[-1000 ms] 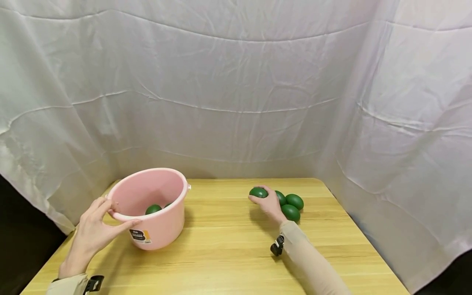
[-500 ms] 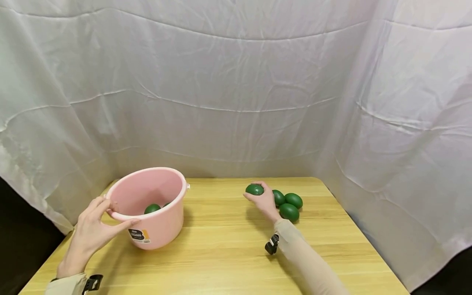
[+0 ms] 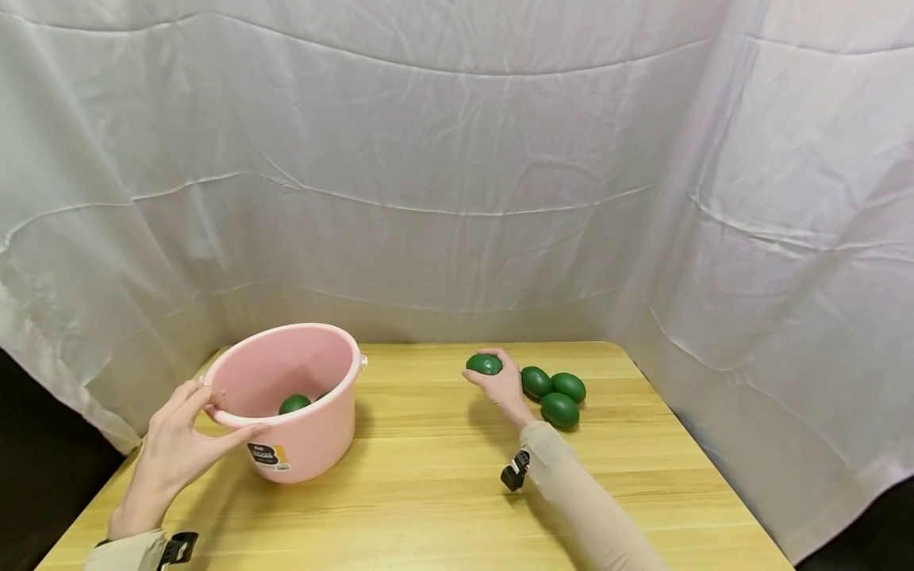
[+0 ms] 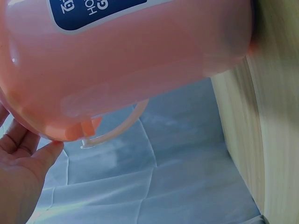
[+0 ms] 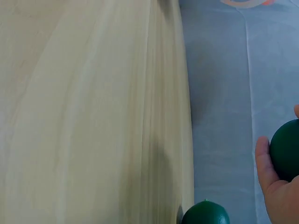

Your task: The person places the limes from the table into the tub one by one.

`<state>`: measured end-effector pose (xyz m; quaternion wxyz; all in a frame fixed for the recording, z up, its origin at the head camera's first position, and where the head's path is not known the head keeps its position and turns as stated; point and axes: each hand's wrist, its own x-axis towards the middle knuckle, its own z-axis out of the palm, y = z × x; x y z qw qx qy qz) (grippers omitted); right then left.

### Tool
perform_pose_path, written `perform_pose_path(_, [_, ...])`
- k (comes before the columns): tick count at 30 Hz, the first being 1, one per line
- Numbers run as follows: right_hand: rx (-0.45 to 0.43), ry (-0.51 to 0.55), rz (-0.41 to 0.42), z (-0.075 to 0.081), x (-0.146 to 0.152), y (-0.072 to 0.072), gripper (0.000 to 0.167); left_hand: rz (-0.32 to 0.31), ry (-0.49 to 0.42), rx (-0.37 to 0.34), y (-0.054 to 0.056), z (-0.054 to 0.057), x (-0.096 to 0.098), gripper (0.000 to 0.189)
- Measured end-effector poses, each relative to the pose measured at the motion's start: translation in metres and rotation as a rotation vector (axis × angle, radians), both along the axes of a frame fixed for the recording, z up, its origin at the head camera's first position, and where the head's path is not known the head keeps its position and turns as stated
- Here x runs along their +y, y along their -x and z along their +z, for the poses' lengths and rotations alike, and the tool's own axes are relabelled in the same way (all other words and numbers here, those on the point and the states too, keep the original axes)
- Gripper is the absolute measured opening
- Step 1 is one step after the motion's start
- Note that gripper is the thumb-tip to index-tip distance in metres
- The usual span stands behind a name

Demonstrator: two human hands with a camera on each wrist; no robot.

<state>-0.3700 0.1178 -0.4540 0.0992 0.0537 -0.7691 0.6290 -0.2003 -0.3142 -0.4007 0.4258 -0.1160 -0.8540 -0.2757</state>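
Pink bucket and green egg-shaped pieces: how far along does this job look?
Done: at least two green pieces lie inside the pink bucket, gripped by the left hand. In hand: the right hand holds another piece off the table. Left: three pieces resting together on the table probably still need to go in.

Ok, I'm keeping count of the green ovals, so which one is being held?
The green oval in the right hand; three others sit clustered on the table, and two more partly show inside the pink bucket.
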Motion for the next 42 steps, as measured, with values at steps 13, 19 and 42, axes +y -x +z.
perform_pose_path(13, [0.034, 0.068, 0.099, 0.019, -0.029, -0.004, 0.046, -0.011, 0.003, 0.001, 0.0, -0.001, -0.001, 0.056])
perform_pose_path(19, [0.036, 0.092, 0.097, 0.032, -0.045, -0.008, 0.045, -0.017, -0.002, -0.004, -0.001, 0.001, 0.0, 0.055])
perform_pose_path(42, [0.09, 0.079, 0.272, 0.053, -0.092, -0.018, 0.044, -0.029, 0.024, 0.008, 0.003, 0.0, -0.005, 0.059])
